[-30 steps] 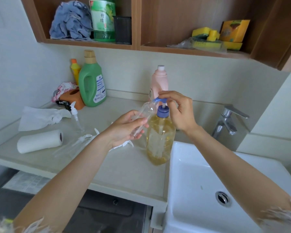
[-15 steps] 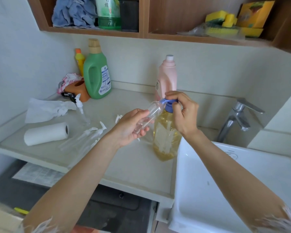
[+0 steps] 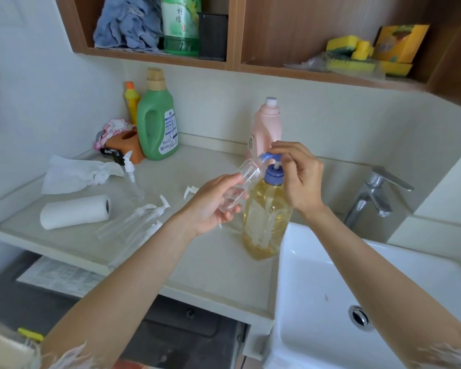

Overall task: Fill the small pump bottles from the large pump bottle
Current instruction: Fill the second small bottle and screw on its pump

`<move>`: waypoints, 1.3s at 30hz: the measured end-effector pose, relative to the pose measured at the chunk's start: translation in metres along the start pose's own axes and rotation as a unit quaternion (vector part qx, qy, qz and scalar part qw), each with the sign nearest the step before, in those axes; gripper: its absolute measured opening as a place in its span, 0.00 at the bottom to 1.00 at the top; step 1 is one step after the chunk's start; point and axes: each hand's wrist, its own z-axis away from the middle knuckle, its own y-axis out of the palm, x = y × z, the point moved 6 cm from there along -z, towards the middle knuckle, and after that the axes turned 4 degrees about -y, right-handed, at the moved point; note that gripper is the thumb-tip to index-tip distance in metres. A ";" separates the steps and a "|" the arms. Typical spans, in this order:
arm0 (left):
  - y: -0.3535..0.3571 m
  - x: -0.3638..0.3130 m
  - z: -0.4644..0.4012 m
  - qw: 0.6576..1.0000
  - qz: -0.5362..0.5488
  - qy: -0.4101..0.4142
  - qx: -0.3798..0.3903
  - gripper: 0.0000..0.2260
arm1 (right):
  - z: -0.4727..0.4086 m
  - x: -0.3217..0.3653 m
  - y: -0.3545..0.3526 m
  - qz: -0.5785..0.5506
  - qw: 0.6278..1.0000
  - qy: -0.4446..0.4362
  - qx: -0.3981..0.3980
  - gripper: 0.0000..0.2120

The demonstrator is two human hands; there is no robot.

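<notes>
Large yellow-liquid pump bottle (image 3: pixel 265 217) upright at counter edge by white sink (image 3: pixel 330 288) | left hand (image 3: pixel 213 206) grips small clear bottle (image 3: pixel 240 187) tilted, mouth toward blue spout | right hand (image 3: pixel 298 177) fingers curled on pump head (image 3: pixel 273 157)

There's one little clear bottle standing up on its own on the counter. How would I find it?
Start at the green detergent jug against the back wall and come forward past the crumpled white paper towel. The small pump bottle stands there on the counter, just behind the paper towel roll. It alone stands upright with its white pump on; the other clear bottles lie flat.
</notes>
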 end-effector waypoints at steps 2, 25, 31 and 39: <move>-0.001 0.002 -0.001 1.000 0.012 -0.004 0.005 0.08 | 0.004 -0.001 0.003 -0.014 0.999 0.011 -0.029 0.16; 0.002 0.001 -0.001 0.999 -0.033 -0.018 0.005 0.11 | -0.005 0.006 -0.002 0.036 0.998 -0.055 0.025 0.15; 0.001 0.006 -0.005 1.000 -0.013 -0.015 0.007 0.10 | 0.001 -0.003 0.001 0.004 0.999 -0.024 -0.028 0.18; -0.006 0.009 -0.007 0.999 -0.027 -0.022 -0.017 0.09 | 0.015 -0.015 0.006 0.032 0.999 -0.038 -0.019 0.18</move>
